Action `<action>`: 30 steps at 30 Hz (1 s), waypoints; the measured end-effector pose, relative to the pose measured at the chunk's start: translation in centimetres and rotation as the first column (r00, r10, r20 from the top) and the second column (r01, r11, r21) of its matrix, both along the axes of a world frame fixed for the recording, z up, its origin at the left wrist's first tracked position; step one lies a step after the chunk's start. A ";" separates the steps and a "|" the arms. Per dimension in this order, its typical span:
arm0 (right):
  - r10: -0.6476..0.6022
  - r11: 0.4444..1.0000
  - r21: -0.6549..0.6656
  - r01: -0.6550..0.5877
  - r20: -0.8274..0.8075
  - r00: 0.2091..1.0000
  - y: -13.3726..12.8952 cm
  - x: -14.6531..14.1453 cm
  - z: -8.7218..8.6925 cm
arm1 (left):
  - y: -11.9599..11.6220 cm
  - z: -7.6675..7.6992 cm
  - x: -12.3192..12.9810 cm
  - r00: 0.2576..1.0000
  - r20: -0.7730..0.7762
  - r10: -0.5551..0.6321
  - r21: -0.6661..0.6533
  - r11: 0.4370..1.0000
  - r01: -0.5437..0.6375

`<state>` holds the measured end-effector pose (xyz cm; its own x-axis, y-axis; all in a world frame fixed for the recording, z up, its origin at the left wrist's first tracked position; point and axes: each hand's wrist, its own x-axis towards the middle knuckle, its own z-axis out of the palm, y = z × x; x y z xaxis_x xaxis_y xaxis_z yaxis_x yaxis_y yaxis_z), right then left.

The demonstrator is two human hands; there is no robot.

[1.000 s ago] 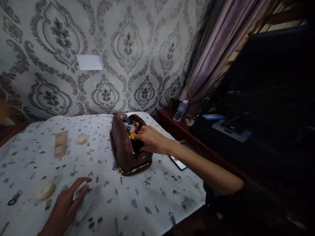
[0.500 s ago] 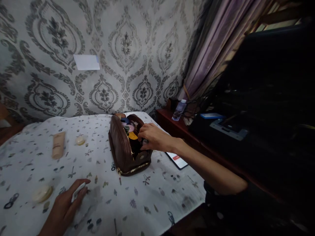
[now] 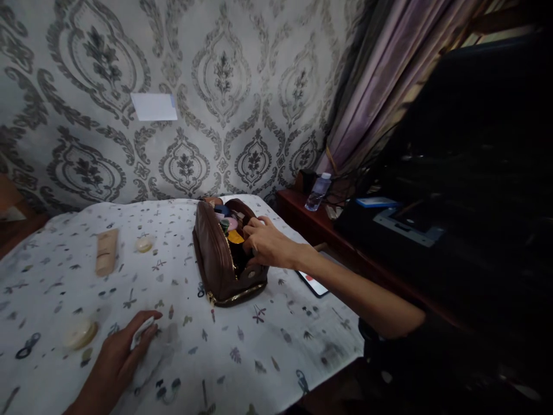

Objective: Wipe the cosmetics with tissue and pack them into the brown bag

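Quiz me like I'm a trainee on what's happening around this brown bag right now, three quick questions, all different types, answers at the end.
1. Where are the fingers of the right hand?
A) On the curtain
B) In the open mouth of the brown bag
C) On the phone's screen

2. True or false: the clear bottle is on the dark red surface, off the patterned cloth.

3. Fill in: in this view, the beige tube lies to the ____ of the bag.

Key: 1 B; 2 true; 3 left.
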<state>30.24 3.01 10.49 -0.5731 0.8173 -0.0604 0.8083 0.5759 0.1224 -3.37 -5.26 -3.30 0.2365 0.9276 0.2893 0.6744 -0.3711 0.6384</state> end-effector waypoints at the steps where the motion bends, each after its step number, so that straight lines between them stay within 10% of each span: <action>1: 0.007 1.000 -0.005 -0.007 -0.014 1.000 0.0 0.1 0.0 | 0.1 0.1 0.0 1.000 -0.008 -0.014 -0.006 1.000 0.014; 9: 0.188 0.967 0.225 -0.115 -0.333 0.924 -0.2 1.7 -1.3 | 0.0 1.5 0.5 1.000 -0.005 0.024 -0.042 0.999 -0.024; 16: 0.390 0.896 0.427 -0.118 -0.633 0.668 -4.7 -2.0 -0.9 | 0.7 3.1 -1.3 0.988 0.014 0.157 0.096 0.983 -0.157; 23: 0.324 0.917 0.088 -0.389 -0.734 0.596 -7.4 -8.9 -6.3 | 9.9 5.0 -2.8 0.932 -0.270 0.240 0.098 0.970 -0.222; 30: -0.092 0.898 -0.331 -0.290 -0.785 0.612 -5.7 -14.1 -11.3 | 17.6 2.8 -1.3 0.905 -0.361 0.225 -0.031 0.967 -0.253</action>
<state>16.11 -2.69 -0.80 -0.6327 0.7602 0.1479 0.4176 0.4957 -0.7615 -4.68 12.32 -0.51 0.0786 0.9847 0.1555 0.9226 -0.1310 0.3629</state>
